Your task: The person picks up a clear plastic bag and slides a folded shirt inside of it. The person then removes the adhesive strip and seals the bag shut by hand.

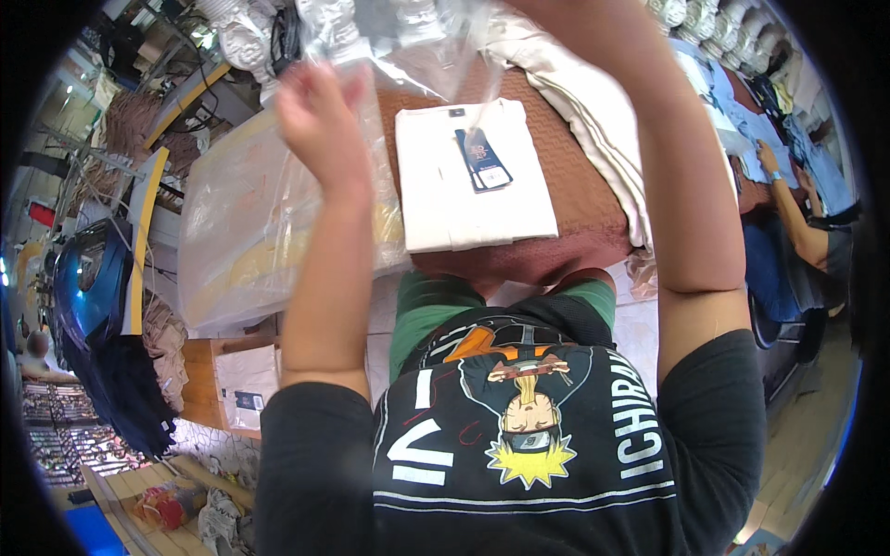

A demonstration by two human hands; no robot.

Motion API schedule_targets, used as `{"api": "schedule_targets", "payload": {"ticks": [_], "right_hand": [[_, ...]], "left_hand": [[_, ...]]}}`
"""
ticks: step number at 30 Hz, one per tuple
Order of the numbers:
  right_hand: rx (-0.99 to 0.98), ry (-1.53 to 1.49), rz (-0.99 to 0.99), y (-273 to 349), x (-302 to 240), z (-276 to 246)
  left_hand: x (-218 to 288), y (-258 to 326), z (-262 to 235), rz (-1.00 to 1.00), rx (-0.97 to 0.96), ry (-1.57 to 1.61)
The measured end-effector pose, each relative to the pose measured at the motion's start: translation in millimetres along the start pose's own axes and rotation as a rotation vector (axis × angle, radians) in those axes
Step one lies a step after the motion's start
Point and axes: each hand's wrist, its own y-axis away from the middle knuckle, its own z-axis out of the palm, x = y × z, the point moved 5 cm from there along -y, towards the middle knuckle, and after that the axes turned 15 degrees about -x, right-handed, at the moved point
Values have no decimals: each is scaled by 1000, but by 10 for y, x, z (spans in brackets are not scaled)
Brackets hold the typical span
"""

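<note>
The folded cream-white cloth garment point(436, 185) is found lying flat on a brown textured cloth point(561, 153), directly in front of the wearer, with a navy-blue rectangular hang tag point(474, 153) set slightly askew on its upper face. Neither hand is seen in contact with it. A loose sheet of clear, glossy plastic film point(417, 46) is noted beyond the garment, extended across the space between the two raised hands. The left hand point(320, 116) is held up beside the film's left side and is blurred by motion; whether its fingers are together, apart or clamped on the film cannot be told. The right hand point(561, 14) is cut off by the upper edge of the view, near the film's right side; its fingers are not shown, so their state cannot be told. To the left, a broad flat pile wrapped in cloudy clear plastic point(250, 222) is observed. To the right, long folded cream-white garments point(593, 116) are laid along the brown cloth
</note>
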Motion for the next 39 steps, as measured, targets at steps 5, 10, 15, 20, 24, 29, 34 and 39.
{"api": "schedule_targets", "payload": {"ticks": [5, 10, 15, 20, 24, 29, 34, 39], "right_hand": [[-482, 538, 11, 228, 286, 1080], [-450, 467, -169, 537, 318, 1423], [-581, 453, -99, 666, 214, 1368], [-568, 504, -139, 751, 131, 1281], [-564, 443, -146, 745, 54, 1286], [-370, 547, -33, 688, 168, 1041], [-324, 493, -17, 718, 319, 1141], [-327, 401, 122, 865, 596, 1277]], "left_hand": [[-1060, 842, -668, -578, -206, -36], [-1095, 604, -962, -822, -180, 70], [-1391, 284, -745, -972, -328, 46], [-1471, -18, -335, -964, -420, -32], [-1662, -317, -255, -874, -441, -167], [-1451, -616, -459, -688, -101, 44], [-1523, -477, -1045, -737, 114, 75], [-1882, -195, -1706, -819, 296, 120]]}}
